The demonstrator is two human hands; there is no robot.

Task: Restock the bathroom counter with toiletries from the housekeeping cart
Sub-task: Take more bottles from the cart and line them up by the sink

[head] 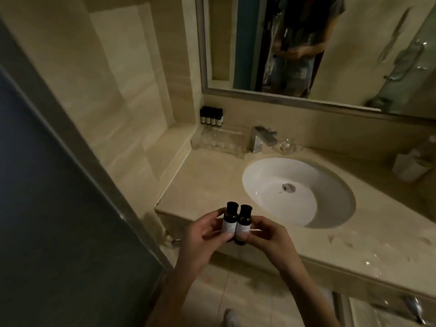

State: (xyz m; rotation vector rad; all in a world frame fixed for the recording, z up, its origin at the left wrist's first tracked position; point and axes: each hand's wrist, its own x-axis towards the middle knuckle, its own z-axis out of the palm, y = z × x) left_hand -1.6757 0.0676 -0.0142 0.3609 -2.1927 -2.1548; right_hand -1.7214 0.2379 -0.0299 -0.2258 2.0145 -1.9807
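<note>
**Two small bottles held upright, low in the middle of the frame**

The left bottle (pixel 230 221) and the right bottle (pixel 243 226), dark with pale labels, stand upright, side by side and touching. The left hand (pixel 203 240) pinches the left bottle, thumb across its label and fingers curled behind. The right hand (pixel 271 241) grips the right bottle the same way. Both forearms rise from the bottom edge and converge. Beyond them lies the beige counter (pixel 207 178), with a white sink (pixel 262 182) right of centre. Further up are a faucet (pixel 258 139), a clear tray (pixel 219 142) to its left, and a row of matching bottles (pixel 211 116) in the corner, below the mirror (pixel 365 50).
</note>
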